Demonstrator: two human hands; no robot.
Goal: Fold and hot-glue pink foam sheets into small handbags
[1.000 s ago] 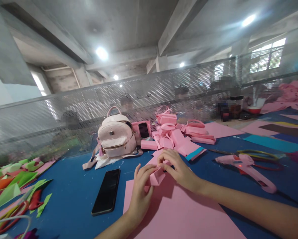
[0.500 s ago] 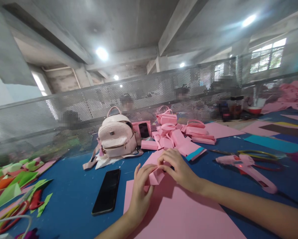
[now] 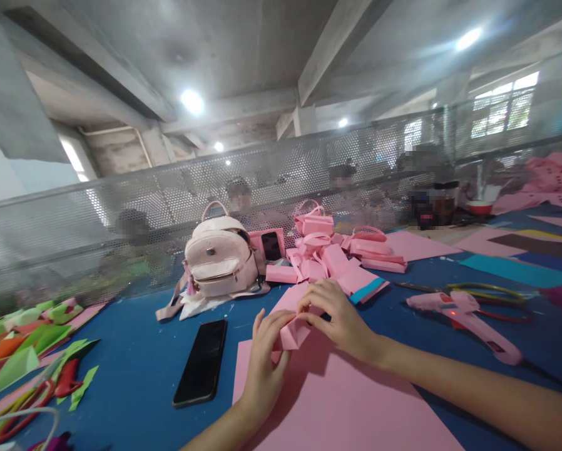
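Note:
A small folded pink paper piece (image 3: 294, 337), box-like in shape, is held between both hands above a large pink sheet (image 3: 351, 401). My left hand (image 3: 268, 354) is closed around its left side, thumb below and fingers on top. With thumb and fingertips, my right hand (image 3: 335, 319) pinches its upper right edge. Part of the piece is hidden behind the fingers. Just beyond the hands lies a pile of folded pink paper pieces (image 3: 316, 250), one with a blue strip (image 3: 370, 289).
A black phone (image 3: 201, 362) lies left of the sheet, with a pale backpack (image 3: 219, 257) behind it. To the right rest a pink glue gun (image 3: 469, 322) and scissors (image 3: 501, 294). Green paper (image 3: 22, 363) and red-handled scissors (image 3: 39, 401) sit far left. A perforated metal screen (image 3: 159, 194) closes the back.

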